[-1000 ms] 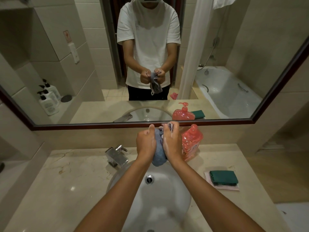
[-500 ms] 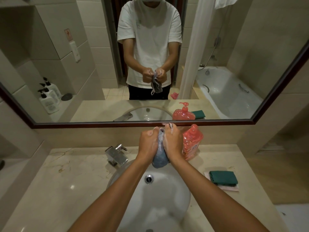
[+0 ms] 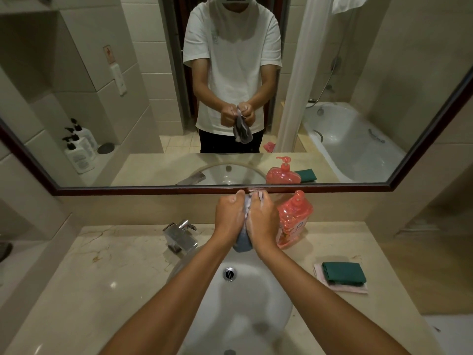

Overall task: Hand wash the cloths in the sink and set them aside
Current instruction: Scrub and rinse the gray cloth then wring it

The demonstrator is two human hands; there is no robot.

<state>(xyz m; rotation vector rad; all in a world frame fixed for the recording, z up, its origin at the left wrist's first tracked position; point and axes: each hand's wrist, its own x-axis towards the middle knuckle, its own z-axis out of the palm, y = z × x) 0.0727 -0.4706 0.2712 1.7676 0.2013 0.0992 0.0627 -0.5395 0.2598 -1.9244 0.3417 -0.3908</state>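
Above the back of the sink (image 3: 279, 311), a blue-grey cloth (image 3: 242, 243) is bunched between both hands, its lower end hanging out below the palms and a bit of it poking up between the thumbs. Left hand (image 3: 228, 217) grips it from the left with fingers curled round it; right hand (image 3: 263, 219) grips from the right, fingers curled the same way, white suds on the knuckles. Hands pressed close together, cloth held clear of the basin. Drain (image 3: 229, 273) sits below the hands. Steel tap (image 3: 182, 236) on the desk (image 3: 110, 272) just left of the hands. Red soap pump bottle (image 3: 294, 221) just right of the right hand, against the back wall. Further right on the desk, a folded green cloth (image 3: 343, 272) lies on top of a pink cloth (image 3: 340, 288). Mirror (image 3: 76, 73) behind reflects the person holding the cloth, plus a bathtub and white pump bottles on a ledge.
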